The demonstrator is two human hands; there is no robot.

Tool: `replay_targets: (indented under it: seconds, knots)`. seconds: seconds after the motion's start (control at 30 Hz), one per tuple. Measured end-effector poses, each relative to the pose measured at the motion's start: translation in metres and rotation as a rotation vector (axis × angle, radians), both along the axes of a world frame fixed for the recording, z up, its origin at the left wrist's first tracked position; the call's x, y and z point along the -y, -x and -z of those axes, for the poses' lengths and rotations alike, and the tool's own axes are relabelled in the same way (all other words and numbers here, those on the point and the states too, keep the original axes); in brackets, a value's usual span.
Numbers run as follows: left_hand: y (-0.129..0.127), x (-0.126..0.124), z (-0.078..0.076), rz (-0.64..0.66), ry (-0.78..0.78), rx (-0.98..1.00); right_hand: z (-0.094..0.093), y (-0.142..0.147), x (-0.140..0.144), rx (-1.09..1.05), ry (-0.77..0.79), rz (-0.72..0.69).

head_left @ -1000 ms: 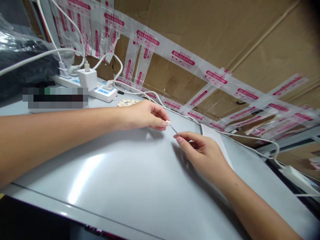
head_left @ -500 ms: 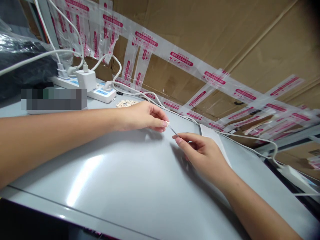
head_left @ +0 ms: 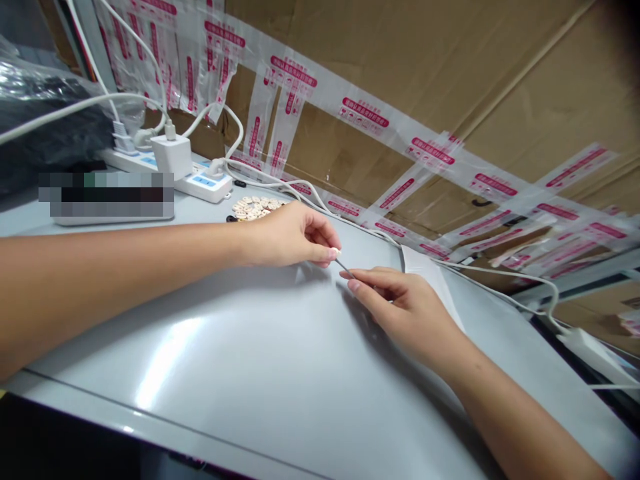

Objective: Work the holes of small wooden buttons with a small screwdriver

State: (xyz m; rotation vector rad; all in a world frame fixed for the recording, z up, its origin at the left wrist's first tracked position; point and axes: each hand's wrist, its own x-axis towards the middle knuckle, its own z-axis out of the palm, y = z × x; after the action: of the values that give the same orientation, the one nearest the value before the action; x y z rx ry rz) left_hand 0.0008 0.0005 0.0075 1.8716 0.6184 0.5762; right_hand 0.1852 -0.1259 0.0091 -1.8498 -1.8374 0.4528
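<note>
My left hand [head_left: 300, 233] is closed, its thumb and forefinger pinching a small cream button-like piece [head_left: 337, 252] above the table. My right hand [head_left: 395, 290] grips a thin dark metal rod [head_left: 344, 267] between thumb and fingers; its kind is not clear. The rod's far end reaches the small piece, and I cannot tell whether it goes through it. Behind my left wrist lies a pile of similar pale, button-like pieces [head_left: 255, 207] with dark holes, partly hidden by the hand.
On the grey table [head_left: 260, 373], a white power strip [head_left: 205, 183] carries a charger [head_left: 171, 157] and cables. A white sheet [head_left: 430, 273] lies behind my right hand. Taped cardboard [head_left: 320, 143] walls the back. A plastic-wrapped dark bundle [head_left: 50, 127] sits at left.
My hands have drawn slightly closer together, leaving less of the rod showing between them. More of the button pile shows as the view shifts a little.
</note>
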Motion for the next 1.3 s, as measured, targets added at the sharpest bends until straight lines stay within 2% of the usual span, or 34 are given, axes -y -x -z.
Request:
replay_targets:
  seconds: [0.17, 0.3, 0.5, 0.77, 1.0, 1.3]
  knots:
    - [-0.001, 0.007, -0.002, -0.028, -0.135, -0.050, -0.002, 0.000, 0.003, 0.088, -0.036, -0.071]
    - [-0.003, 0.009, 0.001, -0.035, -0.189, -0.039, -0.001, 0.000, 0.001, 0.098, -0.026, -0.083]
    - [-0.009, 0.013, 0.011, -0.057, -0.286, 0.055, 0.000, 0.005, 0.001, -0.021, 0.032, -0.065]
    - [-0.012, 0.021, 0.011, -0.118, -0.384, 0.058, -0.002, 0.014, 0.003, -0.205, 0.135, -0.001]
    - [-0.016, 0.026, 0.013, -0.208, -0.387, 0.078, 0.003, 0.018, 0.000, -0.128, 0.033, 0.035]
    - [-0.017, 0.026, 0.015, -0.187, -0.487, 0.066, 0.004, 0.022, -0.001, 0.012, -0.057, 0.034]
